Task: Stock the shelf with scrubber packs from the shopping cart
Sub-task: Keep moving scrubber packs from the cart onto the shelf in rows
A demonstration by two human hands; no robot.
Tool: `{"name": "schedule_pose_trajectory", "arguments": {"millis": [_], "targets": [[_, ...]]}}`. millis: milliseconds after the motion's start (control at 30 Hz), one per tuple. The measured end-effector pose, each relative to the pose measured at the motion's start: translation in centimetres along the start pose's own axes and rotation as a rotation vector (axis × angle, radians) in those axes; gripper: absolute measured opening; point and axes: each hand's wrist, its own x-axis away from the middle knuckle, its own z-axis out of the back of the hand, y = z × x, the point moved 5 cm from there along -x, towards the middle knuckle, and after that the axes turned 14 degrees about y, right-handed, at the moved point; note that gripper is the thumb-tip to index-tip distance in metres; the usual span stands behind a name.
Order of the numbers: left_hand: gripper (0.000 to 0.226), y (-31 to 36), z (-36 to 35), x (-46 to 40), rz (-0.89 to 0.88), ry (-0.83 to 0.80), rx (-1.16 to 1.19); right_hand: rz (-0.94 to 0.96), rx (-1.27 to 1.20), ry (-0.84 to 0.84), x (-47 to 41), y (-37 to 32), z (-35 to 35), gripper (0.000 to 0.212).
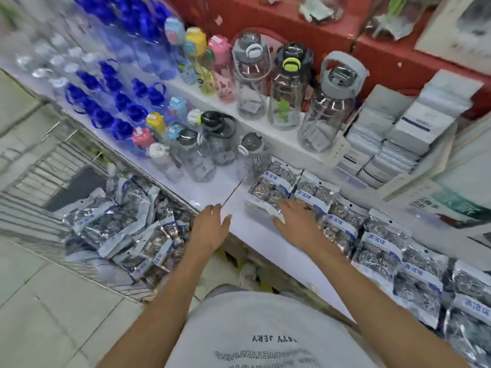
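Single head-worn wide-angle camera, looking forward and steeply down, close over the shelf. Cart lies left, packs right, bottles far, wearer's shirt nearest.

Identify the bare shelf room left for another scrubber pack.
Bare white shelf lies between the left hand and the scrubber packs under the right hand. Behind it water bottles crowd; rightward, packs fill the shelf.

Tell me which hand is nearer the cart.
Left. The left hand hovers at the shelf edge beside the cart; the right hand rests on shelf packs, farther away.
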Motion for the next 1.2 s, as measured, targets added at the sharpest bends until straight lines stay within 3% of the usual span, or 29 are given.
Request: {"name": "schedule_pose_trajectory", "arguments": {"millis": [133,433,667,833,1200], "targets": [[0.044,-3.3,3.0,5.8,0.081,0.111,-0.016,0.128,-0.034,-0.039,1.1,-4.1,-1.5,0.054],[0.046,-12.8,7.3,16.5,0.461,0.288,-0.003,0.343,-0.052,-0.223,5.1,-13.4,-8.0,0.051],[0.046,-20.7,7.3,19.7,0.675,0.325,0.091,0.44,-0.03,-0.355,4.0,-21.1,-13.2,0.046],[0.046,-26.7,7.8,18.3,0.811,0.346,0.198,0.429,0.006,-0.437,0.5,-26.4,-17.4,0.056],[0.047,-36.2,7.7,9.3,0.887,0.306,0.23,0.133,-0.016,-0.592,-7.5,-32.3,-26.9,0.059]]}}
